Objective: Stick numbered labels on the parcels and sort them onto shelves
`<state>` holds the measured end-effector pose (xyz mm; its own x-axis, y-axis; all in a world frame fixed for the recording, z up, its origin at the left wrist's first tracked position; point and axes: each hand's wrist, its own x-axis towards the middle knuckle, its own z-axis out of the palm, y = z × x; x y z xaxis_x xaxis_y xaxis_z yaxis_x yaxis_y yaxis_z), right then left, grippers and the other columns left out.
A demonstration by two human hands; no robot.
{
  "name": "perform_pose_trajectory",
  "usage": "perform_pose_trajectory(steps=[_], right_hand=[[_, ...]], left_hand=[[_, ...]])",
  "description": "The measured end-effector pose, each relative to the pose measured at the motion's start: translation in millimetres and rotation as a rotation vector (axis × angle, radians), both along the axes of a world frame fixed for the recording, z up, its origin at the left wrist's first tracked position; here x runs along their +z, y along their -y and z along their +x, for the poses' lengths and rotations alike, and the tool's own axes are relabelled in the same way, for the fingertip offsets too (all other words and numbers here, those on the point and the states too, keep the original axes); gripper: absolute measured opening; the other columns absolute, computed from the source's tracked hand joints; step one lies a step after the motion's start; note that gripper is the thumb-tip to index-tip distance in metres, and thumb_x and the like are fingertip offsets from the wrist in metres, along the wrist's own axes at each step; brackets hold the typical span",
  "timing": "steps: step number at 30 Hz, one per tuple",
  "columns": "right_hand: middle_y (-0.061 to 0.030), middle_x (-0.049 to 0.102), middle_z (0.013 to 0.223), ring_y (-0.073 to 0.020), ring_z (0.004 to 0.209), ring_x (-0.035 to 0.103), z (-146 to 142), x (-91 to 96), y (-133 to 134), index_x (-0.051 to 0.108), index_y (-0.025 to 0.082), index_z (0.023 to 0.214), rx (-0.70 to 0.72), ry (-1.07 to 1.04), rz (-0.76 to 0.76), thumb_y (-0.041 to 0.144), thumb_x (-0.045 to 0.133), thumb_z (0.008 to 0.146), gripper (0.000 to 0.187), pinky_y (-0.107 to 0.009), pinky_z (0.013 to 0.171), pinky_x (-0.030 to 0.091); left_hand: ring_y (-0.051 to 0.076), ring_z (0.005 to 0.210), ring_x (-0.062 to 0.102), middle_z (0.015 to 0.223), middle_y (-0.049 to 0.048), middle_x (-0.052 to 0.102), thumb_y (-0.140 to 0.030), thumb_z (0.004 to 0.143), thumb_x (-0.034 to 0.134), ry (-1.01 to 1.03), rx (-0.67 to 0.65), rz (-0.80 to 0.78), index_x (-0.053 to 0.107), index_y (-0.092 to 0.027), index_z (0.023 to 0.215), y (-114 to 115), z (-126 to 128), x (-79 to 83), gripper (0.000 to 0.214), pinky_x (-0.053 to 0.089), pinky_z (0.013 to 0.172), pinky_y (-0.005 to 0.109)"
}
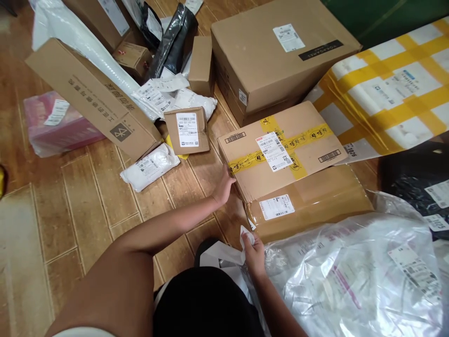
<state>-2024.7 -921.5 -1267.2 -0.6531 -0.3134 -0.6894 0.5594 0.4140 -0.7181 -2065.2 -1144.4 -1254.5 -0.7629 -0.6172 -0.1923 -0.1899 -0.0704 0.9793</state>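
A cardboard box [242, 180] crossed with yellow printed tape lies on top of a wider brown carton [315, 201]. My left hand [224, 186] is at the box's left edge, thumb in front and the other fingers partly hidden along its side. Lower down, my right hand [254, 252] pinches a small white label [246, 232] between thumb and fingers, close to the carton's front left corner. A white paper strip [224, 252] trails from near that hand over my foot. The carton bears a white shipping label [277, 207].
A large carton [252, 61] and a white parcel with yellow tape [396, 89] stand behind. Clear plastic packaging [343, 271] lies at the right. Across the wooden floor [101, 196] are a long box [94, 98], a small box [187, 131] and a white pouch [150, 167].
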Motion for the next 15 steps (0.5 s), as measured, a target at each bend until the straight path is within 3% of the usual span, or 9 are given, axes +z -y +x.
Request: perform_pose_trajectory(steps=[3,5,7,9,12,14,15], right_hand=[[0.0035,0.05,0.063,-0.0122,0.059,0.042,-6,3.5,-2,0.053,0.02,0.073,-0.034,0.052,-0.065,0.055,0.067,0.076,0.038,-0.026,0.058,0.037],[0.0034,0.052,0.063,-0.013,0.059,0.045,-16,8.4,-4,0.055,0.021,0.076,-0.071,0.109,-0.127,0.057,0.065,0.078,0.038,-0.026,0.057,0.038],[0.0036,0.053,0.062,-0.0133,0.057,0.046,-32,18.4,-8,0.055,0.022,0.077,-0.119,0.166,-0.177,0.059,0.064,0.079,0.039,-0.026,0.056,0.039],[0.0029,0.054,0.062,-0.0137,0.057,0.048,-56,37.1,-13,0.054,0.022,0.075,-0.186,0.185,-0.201,0.062,0.062,0.079,0.041,-0.027,0.056,0.04],[0.0005,0.058,0.065,-0.0151,0.06,0.053,-108,85.7,-27,0.054,0.022,0.075,-0.304,0.135,-0.244,0.064,0.052,0.086,0.044,-0.028,0.06,0.045],[-0.0001,0.059,0.067,-0.0153,0.063,0.055,-147,125.5,-44,0.055,0.022,0.078,-0.314,0.06,-0.269,0.063,0.045,0.09,0.044,-0.029,0.063,0.047],[-0.0006,0.061,0.071,-0.0156,0.067,0.057,-166,144.1,-56,0.057,0.021,0.083,-0.283,0.009,-0.279,0.061,0.045,0.092,0.042,-0.029,0.066,0.048]], left_hand=[[0.027,0.152,0.0,0.164,0.0088,0.014,-0.036,0.094,0.043,0.176,-0.128,-0.096,0.015,-0.02,0.155,-34,19,28.0,0.069,-0.002,0.124,0.048],[0.028,0.152,0.003,0.165,0.0108,0.009,-0.036,0.096,0.041,0.165,-0.227,-0.25,0.009,-0.022,0.156,-63,43,42.8,0.069,0.006,0.124,0.051],[0.032,0.147,0.021,0.159,0.0139,0.022,-0.035,0.093,0.047,0.01,-0.363,-0.394,0.018,-0.023,0.154,-88,66,51.9,0.069,0.02,0.12,0.052],[0.034,0.139,0.034,0.149,0.0156,0.034,-0.045,0.084,0.06,-0.126,-0.527,-0.441,0.023,-0.024,0.152,-106,75,57.9,0.081,0.032,0.114,0.052],[0.04,0.138,0.033,0.15,0.0195,0.031,-0.059,0.068,0.075,-0.046,-0.614,-0.225,0.015,-0.022,0.155,-136,53,73.0,0.112,0.029,0.113,0.057],[0.035,0.124,0.05,0.137,0.0181,0.048,-0.06,0.073,0.071,0.111,-0.735,0.109,0.03,-0.021,0.151,-164,21,92.2,0.096,0.039,0.106,0.053],[0.029,0.105,0.061,0.118,0.0142,0.061,-0.06,0.078,0.066,0.204,-0.779,0.284,0.044,-0.02,0.143,-180,3,104.6,0.079,0.047,0.094,0.047]])
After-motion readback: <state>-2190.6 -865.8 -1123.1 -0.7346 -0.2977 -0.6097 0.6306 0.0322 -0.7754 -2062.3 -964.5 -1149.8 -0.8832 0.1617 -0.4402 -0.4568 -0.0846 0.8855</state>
